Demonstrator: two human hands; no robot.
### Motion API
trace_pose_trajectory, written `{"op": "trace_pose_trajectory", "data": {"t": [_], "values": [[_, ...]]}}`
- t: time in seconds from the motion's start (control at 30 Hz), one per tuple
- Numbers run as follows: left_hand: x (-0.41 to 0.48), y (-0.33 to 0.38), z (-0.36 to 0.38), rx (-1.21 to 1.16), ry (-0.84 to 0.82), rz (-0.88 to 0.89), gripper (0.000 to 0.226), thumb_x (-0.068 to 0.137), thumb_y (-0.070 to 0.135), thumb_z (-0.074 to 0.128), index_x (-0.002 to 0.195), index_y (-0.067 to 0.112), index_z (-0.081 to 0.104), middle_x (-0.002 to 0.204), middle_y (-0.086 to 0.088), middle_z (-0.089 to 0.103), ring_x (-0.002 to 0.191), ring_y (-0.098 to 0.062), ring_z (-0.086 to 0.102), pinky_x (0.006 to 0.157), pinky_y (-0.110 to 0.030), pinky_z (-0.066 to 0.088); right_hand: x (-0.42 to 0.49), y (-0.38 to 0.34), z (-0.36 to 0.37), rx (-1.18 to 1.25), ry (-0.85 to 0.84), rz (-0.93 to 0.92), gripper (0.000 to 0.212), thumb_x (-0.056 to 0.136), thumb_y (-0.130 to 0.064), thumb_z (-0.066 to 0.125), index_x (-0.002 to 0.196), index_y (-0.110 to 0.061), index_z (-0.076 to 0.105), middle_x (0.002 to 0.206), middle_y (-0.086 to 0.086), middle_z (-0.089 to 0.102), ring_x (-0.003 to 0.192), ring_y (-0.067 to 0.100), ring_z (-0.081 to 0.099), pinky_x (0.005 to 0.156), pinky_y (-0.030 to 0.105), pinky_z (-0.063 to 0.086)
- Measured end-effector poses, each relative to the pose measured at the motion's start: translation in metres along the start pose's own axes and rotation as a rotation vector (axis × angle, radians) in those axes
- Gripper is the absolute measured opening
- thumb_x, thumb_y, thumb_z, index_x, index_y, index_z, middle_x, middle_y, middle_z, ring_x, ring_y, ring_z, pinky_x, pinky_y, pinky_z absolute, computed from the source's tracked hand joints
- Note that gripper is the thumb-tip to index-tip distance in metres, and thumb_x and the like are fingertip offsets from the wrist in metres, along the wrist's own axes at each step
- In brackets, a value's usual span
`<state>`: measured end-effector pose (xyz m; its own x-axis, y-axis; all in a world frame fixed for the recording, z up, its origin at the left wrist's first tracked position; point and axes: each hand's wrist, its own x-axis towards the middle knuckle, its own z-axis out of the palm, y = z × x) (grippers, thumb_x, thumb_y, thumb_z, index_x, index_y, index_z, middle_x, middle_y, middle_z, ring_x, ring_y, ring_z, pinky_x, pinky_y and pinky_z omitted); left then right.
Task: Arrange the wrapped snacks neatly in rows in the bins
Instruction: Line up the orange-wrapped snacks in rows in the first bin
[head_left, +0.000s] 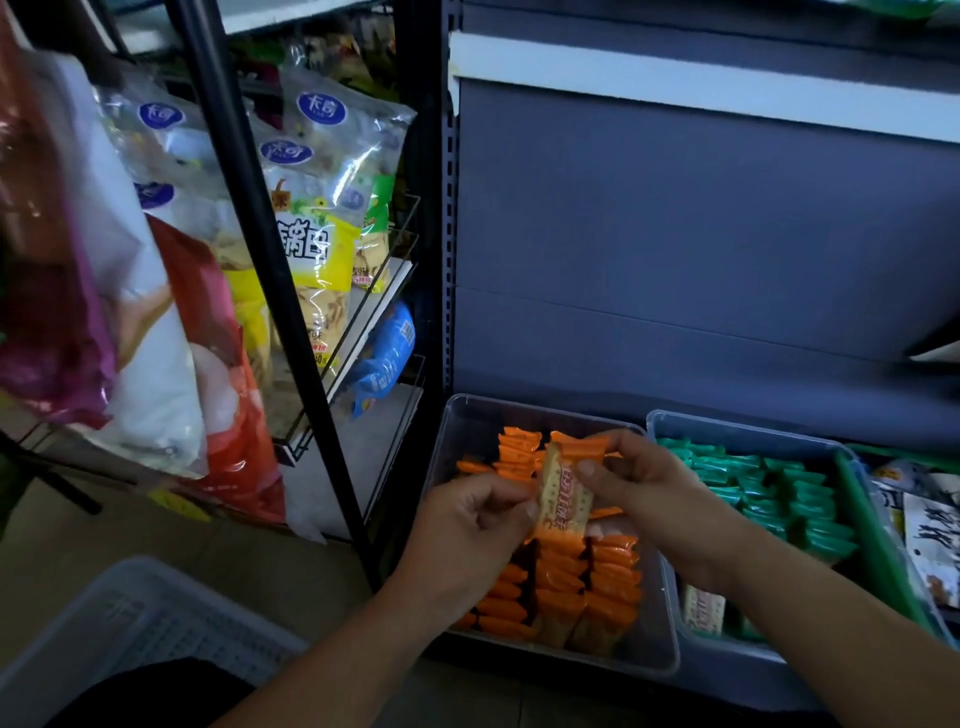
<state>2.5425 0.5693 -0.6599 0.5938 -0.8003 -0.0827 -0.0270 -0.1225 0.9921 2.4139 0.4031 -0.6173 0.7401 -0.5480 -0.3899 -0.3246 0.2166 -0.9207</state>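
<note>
L hand (467, 527) pinches flat snack pkt (563, 501).

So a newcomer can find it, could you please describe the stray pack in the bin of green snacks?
Below the grey back panel sit two clear bins side by side; take the right bin, filled with green snacks. In its near left corner is one pack, pale cream with orange print, unlike the green ones around it.
</note>
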Motion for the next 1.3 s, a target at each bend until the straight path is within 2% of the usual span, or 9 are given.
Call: {"op": "trace_pose_trajectory", "data": {"t": [0.1,0.3,0.4,0.67,0.8,0.9,1.0,1.2,1.3], "values": [[-0.004,0.0,0.0,0.09,-0.028,-0.029,0.011,0.094,0.014,0.073,0.091,0.024,0.076,0.077,0.017,0.074,0.072,0.006,0.065,0.067,-0.014,0.048,-0.007,-0.003,0.002,0.021,0.046,-0.026,0.018,0.1,-0.013,0.063,0.117,-0.01,0.064,0.107,0.016,0.076,0.097,0.033,0.076,0.072,0.039,0.062],[-0.021,0.049,-0.003,0.208,0.012,0.138,0.027,0.089,0.029,0.079,0.111,0.038,0.067,0.105,0.026,0.073,0.102,0.009,0.066,0.086,-0.011,0.051,-0.046,-0.024,0.017,0.023,0.073,-0.127,0.017,0.096,-0.009,0.068,0.114,-0.008,0.068,0.105,0.02,0.074,0.092,0.029,0.075,0.077,0.044,0.061],[-0.037,0.078,-0.007,0.228,-0.023,0.231,0.029,0.087,0.028,0.076,0.114,0.034,0.07,0.106,0.017,0.075,0.103,0.0,0.069,0.094,-0.03,0.056,-0.074,-0.043,0.028,0.053,0.048,-0.193,0.018,0.096,-0.009,0.068,0.113,-0.007,0.068,0.107,0.019,0.074,0.093,0.028,0.075,0.076,0.041,0.062],[-0.097,0.126,-0.049,0.2,0.141,0.394,0.021,0.079,0.024,0.089,0.094,0.023,0.075,0.088,0.008,0.076,0.084,-0.008,0.071,0.079,-0.024,0.056,-0.146,-0.082,0.064,0.027,-0.027,-0.321,0.025,0.096,-0.021,0.07,0.116,-0.006,0.067,0.108,0.016,0.076,0.101,0.034,0.075,0.085,0.048,0.061],[-0.127,0.095,-0.081,0.215,0.176,0.293,0.028,0.074,0.049,0.084,0.089,0.031,0.071,0.084,0.01,0.074,0.079,-0.007,0.07,0.073,-0.031,0.058,-0.142,-0.063,0.1,-0.309,0.117,-0.298,0.013,0.09,-0.029,0.078,0.098,-0.02,0.074,0.087,0.009,0.076,0.08,0.023,0.074,0.071,0.042,0.061],[-0.146,0.047,-0.105,0.279,0.243,0.217,0.018,0.081,0.031,0.086,0.085,0.028,0.068,0.079,0.01,0.069,0.071,-0.001,0.064,0.066,-0.021,0.052,-0.122,-0.035,0.135,-0.658,0.15,-0.313,0.009,0.091,-0.036,0.075,0.09,-0.028,0.073,0.076,-0.004,0.072,0.069,0.011,0.066,0.07,0.033,0.055],[-0.169,-0.013,-0.129,0.302,0.338,0.094,0.018,0.082,0.021,0.085,0.083,0.025,0.068,0.077,0.008,0.069,0.07,-0.002,0.063,0.066,-0.021,0.05,-0.094,-0.003,0.174,-0.934,0.039,-0.262,0.019,0.092,-0.045,0.07,0.091,-0.026,0.073,0.08,-0.007,0.069,0.075,0.011,0.065,0.062,0.023,0.046],[-0.221,-0.18,-0.167,0.432,0.412,-0.385,0.027,0.085,0.045,0.076,0.075,0.023,0.064,0.065,0.003,0.07,0.063,-0.012,0.069,0.063,-0.04,0.058,-0.047,0.074,0.255,-1.1,-0.354,-0.111,0.027,0.092,-0.048,0.066,0.091,-0.023,0.074,0.091,-0.005,0.073,0.089,0.012,0.068,0.083,0.034,0.057],[-0.245,-0.234,-0.164,0.518,0.465,-0.544,0.041,0.088,0.061,0.069,0.075,0.023,0.06,0.066,0.003,0.066,0.065,-0.013,0.065,0.062,-0.033,0.053,-0.038,0.127,0.27,-1.084,-0.413,-0.053,0.025,0.095,-0.043,0.065,0.08,-0.023,0.069,0.082,-0.005,0.068,0.081,0.012,0.065,0.076,0.034,0.056]]}}
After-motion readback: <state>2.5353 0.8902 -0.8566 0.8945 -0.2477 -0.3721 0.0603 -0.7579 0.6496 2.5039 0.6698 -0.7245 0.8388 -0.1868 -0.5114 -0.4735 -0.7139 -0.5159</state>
